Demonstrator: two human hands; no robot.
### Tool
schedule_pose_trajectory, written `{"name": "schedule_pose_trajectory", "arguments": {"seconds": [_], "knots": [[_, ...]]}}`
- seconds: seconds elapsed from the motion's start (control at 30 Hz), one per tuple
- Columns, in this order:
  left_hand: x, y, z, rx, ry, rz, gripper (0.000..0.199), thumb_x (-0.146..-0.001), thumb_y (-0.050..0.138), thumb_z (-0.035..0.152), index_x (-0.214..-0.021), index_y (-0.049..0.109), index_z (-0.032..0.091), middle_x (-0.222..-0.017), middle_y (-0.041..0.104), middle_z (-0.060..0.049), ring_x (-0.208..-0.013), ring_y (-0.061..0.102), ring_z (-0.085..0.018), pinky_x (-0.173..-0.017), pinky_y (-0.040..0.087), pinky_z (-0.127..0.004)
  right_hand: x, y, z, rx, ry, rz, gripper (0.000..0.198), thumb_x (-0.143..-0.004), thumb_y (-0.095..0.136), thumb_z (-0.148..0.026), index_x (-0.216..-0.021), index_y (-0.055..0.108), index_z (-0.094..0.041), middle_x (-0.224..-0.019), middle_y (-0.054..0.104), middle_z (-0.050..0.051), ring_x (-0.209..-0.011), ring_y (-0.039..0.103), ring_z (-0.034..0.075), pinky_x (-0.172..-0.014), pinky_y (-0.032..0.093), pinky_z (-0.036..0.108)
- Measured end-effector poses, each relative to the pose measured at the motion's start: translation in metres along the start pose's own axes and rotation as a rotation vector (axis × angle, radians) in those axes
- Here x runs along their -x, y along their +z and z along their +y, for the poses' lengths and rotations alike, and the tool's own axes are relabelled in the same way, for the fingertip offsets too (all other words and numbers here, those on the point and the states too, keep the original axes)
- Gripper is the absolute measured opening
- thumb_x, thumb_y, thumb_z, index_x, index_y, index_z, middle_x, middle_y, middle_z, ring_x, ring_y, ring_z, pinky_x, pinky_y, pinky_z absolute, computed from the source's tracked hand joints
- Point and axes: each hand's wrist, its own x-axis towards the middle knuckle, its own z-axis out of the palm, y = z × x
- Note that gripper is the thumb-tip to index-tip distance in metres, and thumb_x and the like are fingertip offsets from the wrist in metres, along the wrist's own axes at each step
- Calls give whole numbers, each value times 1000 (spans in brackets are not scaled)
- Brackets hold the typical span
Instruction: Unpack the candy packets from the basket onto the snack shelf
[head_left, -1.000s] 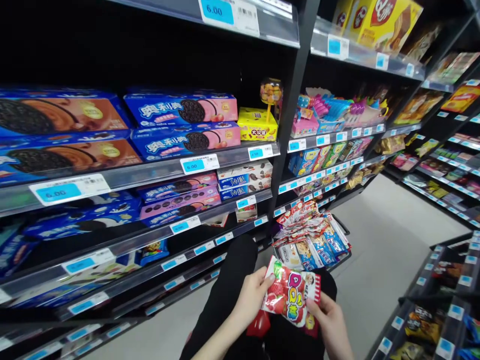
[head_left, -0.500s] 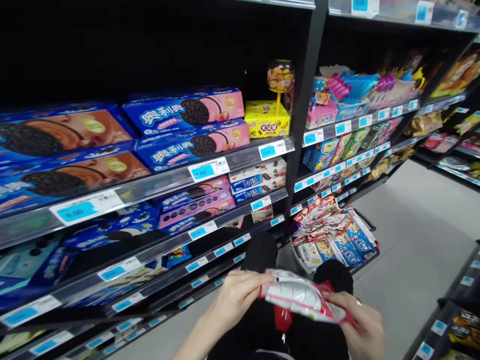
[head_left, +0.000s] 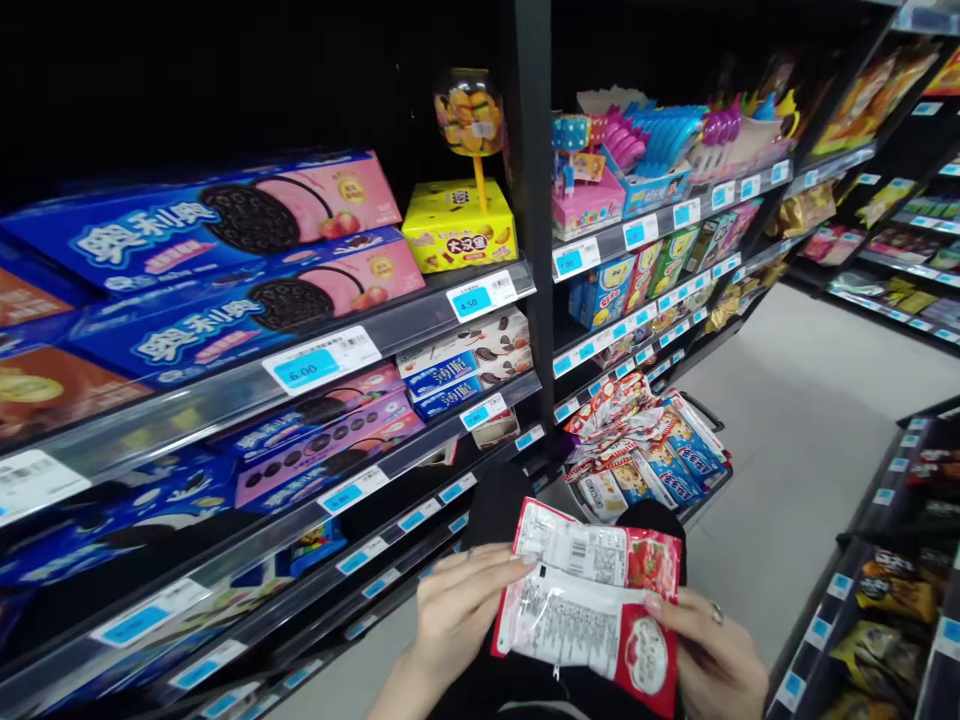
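While I've got the red-white packet (head_left: 581, 615) pinched at opposite ends by left hand (head_left: 461, 605) and right hand (head_left: 709, 640), its long axis spans between them.

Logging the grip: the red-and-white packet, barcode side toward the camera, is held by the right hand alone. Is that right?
Not the right hand alone: the head view shows the left hand holding the red-and-white packet too, at its other end. The rest is as you say.
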Motion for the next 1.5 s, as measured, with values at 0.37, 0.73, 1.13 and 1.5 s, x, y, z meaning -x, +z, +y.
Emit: {"name": "schedule_pose_trajectory", "arguments": {"seconds": [0.37, 0.73, 1.13, 1.5], "knots": [[-5, 18, -1, 47, -721, -428, 38, -86, 46, 34, -52, 41, 16, -42, 41, 5, -40, 39, -6, -42, 28, -18, 1, 9, -1, -152, 670, 66, 17, -76, 60, -33, -70, 64, -18, -56, 58, 1, -46, 49, 12, -45, 44, 22], [-11, 30, 0, 450, -1297, -382, 43, -74, 53, 55, -57, 47, 16, -35, 47, 3, -30, 38, -7, -36, 29, -17, 1, 1, 10, -531, 968, -132, 29, -73, 62, -42, -91, 69, -20, -75, 70, 6, -61, 61, 19, -61, 52, 31], [4, 36, -6, 644, -1218, -4, 29, -61, 76, 35, -65, 60, 11, -51, 59, 0, -45, 47, -6, -47, 34, -15, -10, -15, 8, -264, 493, -82, 26, -74, 59, -46, -76, 73, -24, -74, 72, 7, -65, 67, 21, -56, 54, 25], [-4, 35, 7, 595, -1252, -110, 28, -64, 71, 32, -79, 64, 11, -56, 62, -1, -52, 52, -12, -53, 39, -21, 12, 17, 7, -438, 943, 286, 49, -66, 71, -34, -107, 45, -25, -66, 65, -1, -61, 62, 16, -57, 53, 26]]}}
